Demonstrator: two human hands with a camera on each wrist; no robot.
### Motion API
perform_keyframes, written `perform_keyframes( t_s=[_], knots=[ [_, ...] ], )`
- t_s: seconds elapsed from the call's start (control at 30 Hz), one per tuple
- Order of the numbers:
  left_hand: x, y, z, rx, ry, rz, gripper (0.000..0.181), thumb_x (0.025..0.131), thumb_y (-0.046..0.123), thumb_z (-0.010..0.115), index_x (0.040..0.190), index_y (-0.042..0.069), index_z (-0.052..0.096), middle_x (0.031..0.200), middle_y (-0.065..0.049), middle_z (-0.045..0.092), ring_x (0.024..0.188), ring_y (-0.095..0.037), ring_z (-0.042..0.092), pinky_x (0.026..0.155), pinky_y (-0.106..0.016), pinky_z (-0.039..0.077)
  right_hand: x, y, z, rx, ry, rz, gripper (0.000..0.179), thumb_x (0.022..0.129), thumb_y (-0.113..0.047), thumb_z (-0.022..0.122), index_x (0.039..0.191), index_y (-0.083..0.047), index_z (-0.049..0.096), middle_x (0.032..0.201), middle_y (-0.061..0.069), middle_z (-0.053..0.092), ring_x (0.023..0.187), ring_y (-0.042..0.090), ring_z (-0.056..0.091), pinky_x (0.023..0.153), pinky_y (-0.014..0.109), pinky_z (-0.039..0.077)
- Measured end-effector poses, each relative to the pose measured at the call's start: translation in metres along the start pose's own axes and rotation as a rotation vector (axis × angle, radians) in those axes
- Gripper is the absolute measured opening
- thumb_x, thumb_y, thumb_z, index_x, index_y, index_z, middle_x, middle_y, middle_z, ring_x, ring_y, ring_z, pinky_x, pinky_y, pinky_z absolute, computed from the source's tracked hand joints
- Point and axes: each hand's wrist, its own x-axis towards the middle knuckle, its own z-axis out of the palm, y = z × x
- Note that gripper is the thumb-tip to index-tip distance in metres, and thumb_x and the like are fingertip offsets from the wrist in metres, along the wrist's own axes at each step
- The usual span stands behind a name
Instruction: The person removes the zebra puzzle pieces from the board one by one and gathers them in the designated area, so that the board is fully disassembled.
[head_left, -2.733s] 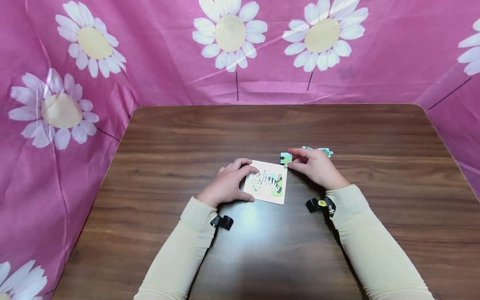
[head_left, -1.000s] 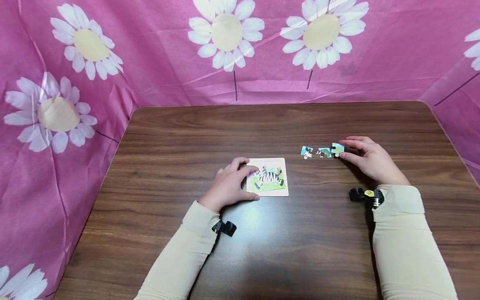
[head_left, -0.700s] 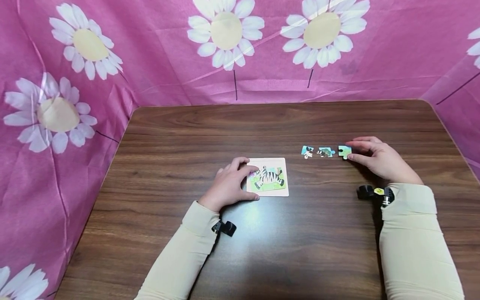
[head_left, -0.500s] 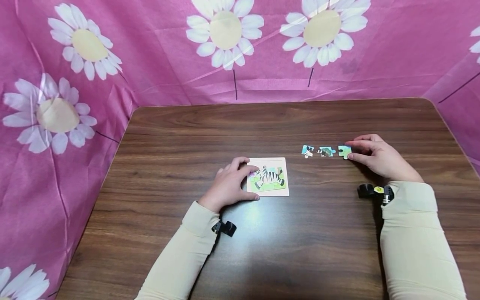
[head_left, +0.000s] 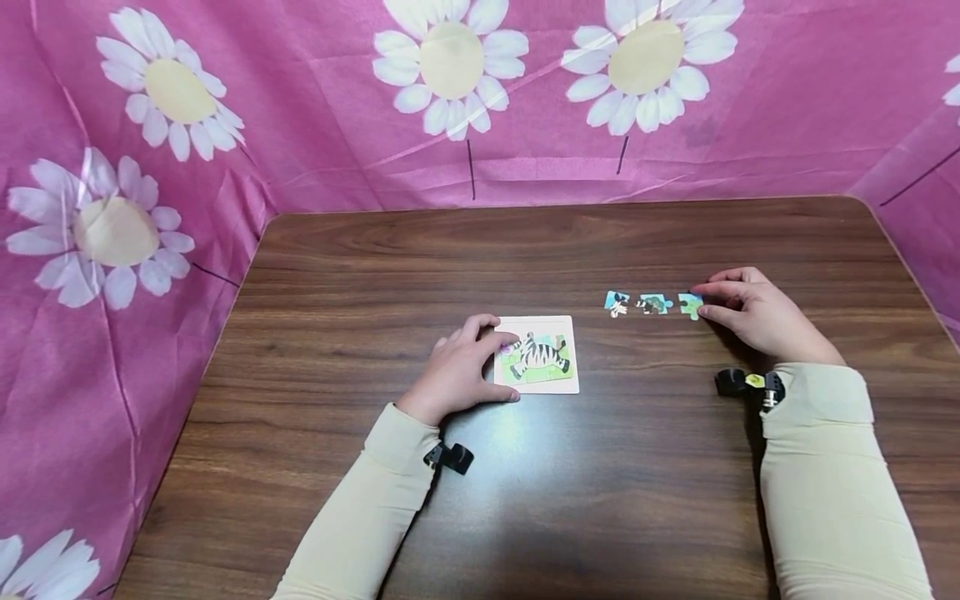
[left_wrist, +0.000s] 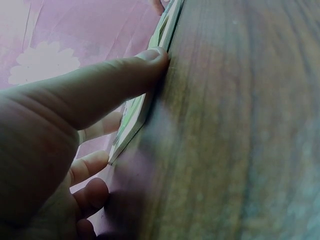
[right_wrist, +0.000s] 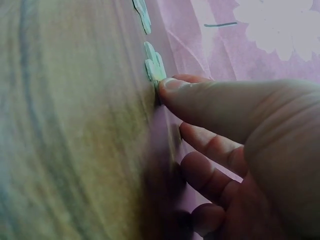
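Note:
My left hand [head_left: 459,367] holds the left side of a square zebra puzzle board [head_left: 573,367], thumb at its near edge and fingers at the far edge. In the left wrist view the thumb presses along the board's side [left_wrist: 135,125]. Over to the right, my right hand [head_left: 765,317] pinches a blue and green jigsaw piece [head_left: 688,305] by its right edge, down on the table. Left of that piece lie a jigsaw piece with a green bush [head_left: 654,305] and one with a zebra's head [head_left: 617,303]. In the right wrist view, thumb and fingertips meet at the piece [right_wrist: 156,67].
The brown wood-grain table [head_left: 420,267] reaches back to a pink curtain [head_left: 322,100] with large daisies, which also hangs at both sides. A black strap device [head_left: 450,457] sits on the left wrist, another black device [head_left: 750,383] on the right.
My right hand has carried the jigsaw piece from beside the board's upper right corner to the right end of the row of pieces. The left hand stays on the board, which has turned slightly.

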Motion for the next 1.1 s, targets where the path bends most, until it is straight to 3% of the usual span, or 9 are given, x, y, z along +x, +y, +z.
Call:
perform_keyframes(
  t_s=[0.23,0.4,0.57,0.87,1.1],
  knots=[
    [-0.002,-0.001,0.001,-0.009,0.002,-0.002,0.076,0.070,0.045,0.090,0.137,0.026,0.060,0.149,-0.003,0.039,0.130,-0.027,0.046,0.098,-0.049,0.034,-0.004,-0.005,-0.002,0.026,0.011,0.078,0.039,0.099,-0.026,0.064,0.127,0.000,0.064,0.126,0.021,0.052,0.107,0.031,0.046,0.085,0.036,0.032],
    [-0.002,-0.003,0.000,-0.011,0.013,0.006,0.075,0.069,0.045,0.090,0.136,0.027,0.061,0.148,-0.004,0.039,0.130,-0.027,0.046,0.099,-0.051,0.034,-0.005,-0.016,-0.003,0.089,0.132,0.111,0.038,0.098,-0.030,0.064,0.124,-0.002,0.067,0.118,0.015,0.057,0.092,0.011,0.046,0.077,0.024,0.034],
    [-0.002,-0.005,0.000,-0.007,0.014,0.004,0.075,0.069,0.045,0.090,0.135,0.028,0.060,0.147,-0.004,0.039,0.129,-0.028,0.047,0.098,-0.052,0.035,-0.003,-0.034,-0.001,0.110,0.231,0.071,0.031,0.097,-0.025,0.066,0.119,-0.004,0.070,0.108,0.008,0.060,0.080,-0.002,0.048,0.070,0.015,0.036],
    [-0.002,-0.004,-0.001,-0.006,0.008,-0.004,0.077,0.068,0.046,0.091,0.136,0.030,0.058,0.146,-0.004,0.040,0.129,-0.028,0.047,0.098,-0.052,0.035,0.005,-0.072,0.019,0.134,0.223,-0.018,0.019,0.092,-0.015,0.072,0.109,-0.005,0.074,0.094,0.005,0.063,0.071,0.004,0.051,0.062,0.017,0.038],
    [0.000,-0.001,-0.002,-0.008,-0.003,-0.006,0.077,0.069,0.045,0.091,0.137,0.030,0.057,0.146,-0.004,0.040,0.128,-0.028,0.047,0.098,-0.051,0.034,0.008,-0.085,0.037,0.138,0.190,-0.047,0.016,0.091,-0.012,0.073,0.105,-0.006,0.074,0.093,0.003,0.066,0.071,0.009,0.052,0.063,0.018,0.039]
  ],
)
